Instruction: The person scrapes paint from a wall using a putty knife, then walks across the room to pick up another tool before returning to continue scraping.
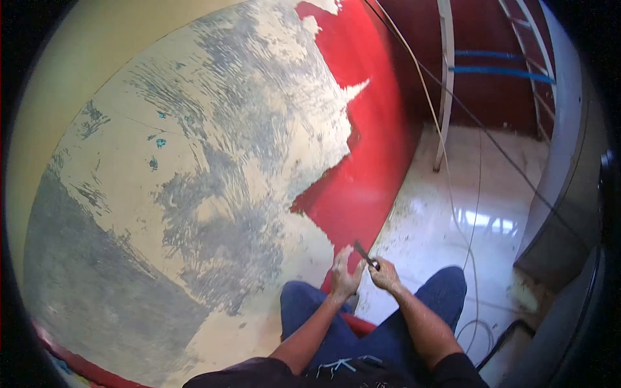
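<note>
My right hand (386, 275) is closed around the handle of a knife-like tool with a narrow dark blade (363, 250), which points up and left toward the wall. Just left of it is my left hand (347, 274), fingers stretched upward and thumb apart, right at the lower edge of the red layer (349, 200) on the wall. That layer has a jagged, torn edge. To its left the wall surface (252, 161) is bared, cream with rough grey patches and a few small teal spots.
A ladder (446, 84) with blue bands stands at the upper right. Cables (479, 119) hang across the right side and coil on the glossy tiled floor (424, 207), where small debris lies along the wall base. A pale curved panel (556, 161) borders the right.
</note>
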Available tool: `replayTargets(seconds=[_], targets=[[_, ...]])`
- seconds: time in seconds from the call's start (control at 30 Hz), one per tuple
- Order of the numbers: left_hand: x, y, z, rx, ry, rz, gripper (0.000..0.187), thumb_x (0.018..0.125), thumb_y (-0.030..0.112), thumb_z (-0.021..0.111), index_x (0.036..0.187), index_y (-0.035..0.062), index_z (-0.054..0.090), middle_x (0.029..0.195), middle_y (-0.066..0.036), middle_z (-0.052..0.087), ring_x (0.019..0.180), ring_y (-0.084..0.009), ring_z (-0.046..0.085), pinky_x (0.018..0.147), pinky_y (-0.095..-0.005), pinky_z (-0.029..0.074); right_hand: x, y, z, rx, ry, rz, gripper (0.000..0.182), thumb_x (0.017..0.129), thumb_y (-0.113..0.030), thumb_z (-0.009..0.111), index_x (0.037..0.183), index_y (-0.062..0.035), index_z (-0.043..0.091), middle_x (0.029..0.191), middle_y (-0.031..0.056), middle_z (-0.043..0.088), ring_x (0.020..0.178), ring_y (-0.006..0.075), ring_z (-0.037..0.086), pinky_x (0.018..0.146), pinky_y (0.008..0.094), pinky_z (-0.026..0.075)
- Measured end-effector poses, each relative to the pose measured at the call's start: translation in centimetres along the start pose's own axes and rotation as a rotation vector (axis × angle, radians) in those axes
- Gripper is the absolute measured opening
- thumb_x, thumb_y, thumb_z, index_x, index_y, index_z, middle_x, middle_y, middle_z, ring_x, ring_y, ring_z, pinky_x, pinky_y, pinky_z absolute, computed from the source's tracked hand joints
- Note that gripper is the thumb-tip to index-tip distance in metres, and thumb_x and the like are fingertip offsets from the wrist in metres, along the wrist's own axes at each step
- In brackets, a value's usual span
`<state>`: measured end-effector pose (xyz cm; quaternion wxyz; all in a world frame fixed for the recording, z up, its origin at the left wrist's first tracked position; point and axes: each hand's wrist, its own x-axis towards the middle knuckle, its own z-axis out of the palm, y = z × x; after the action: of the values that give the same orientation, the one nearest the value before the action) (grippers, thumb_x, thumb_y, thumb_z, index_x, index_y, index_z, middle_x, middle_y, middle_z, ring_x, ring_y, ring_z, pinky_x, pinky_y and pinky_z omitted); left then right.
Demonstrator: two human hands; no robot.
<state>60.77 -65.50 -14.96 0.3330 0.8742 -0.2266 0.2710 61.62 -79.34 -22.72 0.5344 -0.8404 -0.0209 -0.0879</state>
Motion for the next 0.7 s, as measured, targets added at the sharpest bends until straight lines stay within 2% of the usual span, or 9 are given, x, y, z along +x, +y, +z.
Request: replayTargets(seconds=[0.03,0.13,0.23,0.33,0.4,0.47,0.53,0.67,0.7], targets=[[-0.1,-0.1,0.1,-0.023,0.041,-0.034,0.043,0.08,0.021,0.067,0.113,-0.0027,0.054,0.111,-0.023,0.059,0.106,-0.0364,0.056,0.092,-0.0418,0.044,0.1,-0.6,-0.3,0.139,0.018,0.212,0.026,0.082,-0.023,0.056,0.1,-0.0046,0.061,0.078,0.0168,0.063,0.073,0.0291,0.062,0.068,0.0418,0.048],[-0.3,-1.9,0.1,-0.148,-0.025,-0.26,0.039,0.081,0.021,0.068,0.111,-0.0015,0.056,0.104,-0.019,0.062,0.099,-0.0301,0.06,0.087,-0.0387,0.047,1.4,-2.7,-1.5,0.095,0.099,0.305,0.028,0.085,-0.024,0.054,0.102,-0.003,0.059,0.077,0.0149,0.063,0.067,0.0233,0.06,0.063,0.0371,0.047],[0.0,-7.1,2.3,-0.453,0.0,-0.431,0.034,0.081,0.022,0.069,0.103,-0.0023,0.057,0.088,-0.014,0.063,0.083,-0.0196,0.063,0.075,-0.0316,0.051,2.2,-0.1,-0.1,0.628,0.109,0.418,0.029,0.088,-0.024,0.052,0.107,-0.0032,0.056,0.074,0.0117,0.059,0.063,0.0194,0.057,0.058,0.0325,0.047],[1.3,-12.2,4.4,-0.596,-0.137,-0.506,0.032,0.086,0.024,0.064,0.103,-0.0026,0.057,0.086,-0.011,0.062,0.078,-0.0144,0.06,0.072,-0.0306,0.051,2.6,-0.1,1.5,0.644,0.029,0.575,0.028,0.09,-0.022,0.049,0.111,-0.0044,0.053,0.07,0.005,0.052,0.059,0.0126,0.05,0.051,0.0267,0.043],[4.8,-10.4,2.9,-0.826,-0.18,-0.709,0.038,0.088,0.031,0.06,0.102,-0.0041,0.057,0.089,-0.009,0.062,0.077,-0.0138,0.058,0.07,-0.0316,0.05,4.7,-2.5,3.0,0.729,0.005,0.585,0.028,0.09,-0.02,0.05,0.113,-0.0029,0.049,0.073,0.0044,0.053,0.06,0.0133,0.052,0.051,0.0272,0.044],[6.9,-13.1,4.3,-0.979,-0.302,-0.738,0.054,0.092,0.048,0.047,0.117,-0.0009,0.049,0.093,-0.006,0.056,0.086,-0.0117,0.053,0.081,-0.0283,0.046,7.1,-6.4,3.8,0.881,-0.071,0.598,0.022,0.091,-0.022,0.051,0.101,-0.0021,0.053,0.074,0.0047,0.053,0.06,0.0149,0.053,0.055,0.0293,0.046],[10.0,-13.0,2.4,-1.293,-0.281,-0.888,0.071,0.089,0.061,0.038,0.12,-0.0021,0.046,0.092,-0.006,0.056,0.081,-0.013,0.053,0.08,-0.0308,0.047,10.0,-8.1,4.9,1.034,-0.293,0.617,0.017,0.091,-0.019,0.052,0.098,-0.0039,0.051,0.078,0.0048,0.052,0.06,0.0158,0.054,0.056,0.0301,0.047],[12.2,-14.8,0.0,-1.766,-0.159,-0.951,0.096,0.081,0.078,0.02,0.125,-0.0035,0.042,0.087,-0.004,0.053,0.072,-0.014,0.053,0.076,-0.0331,0.048,12.1,-10.2,7.2,1.281,-0.449,0.604,0.021,0.093,-0.021,0.048,0.11,-0.0086,0.045,0.079,0.0055,0.053,0.058,0.018,0.055,0.054,0.0309,0.049],[11.4,-15.8,0.1,-1.734,-0.108,-0.911,0.088,0.081,0.075,0.03,0.122,-0.0018,0.045,0.068,-0.001,0.049,0.057,-0.0133,0.05,0.063,-0.031,0.048,12.1,-10.6,7.4,1.307,-0.508,0.688,0.022,0.095,-0.024,0.046,0.113,-0.0123,0.044,0.081,0.0058,0.053,0.058,0.0193,0.056,0.052,0.0315,0.05]])
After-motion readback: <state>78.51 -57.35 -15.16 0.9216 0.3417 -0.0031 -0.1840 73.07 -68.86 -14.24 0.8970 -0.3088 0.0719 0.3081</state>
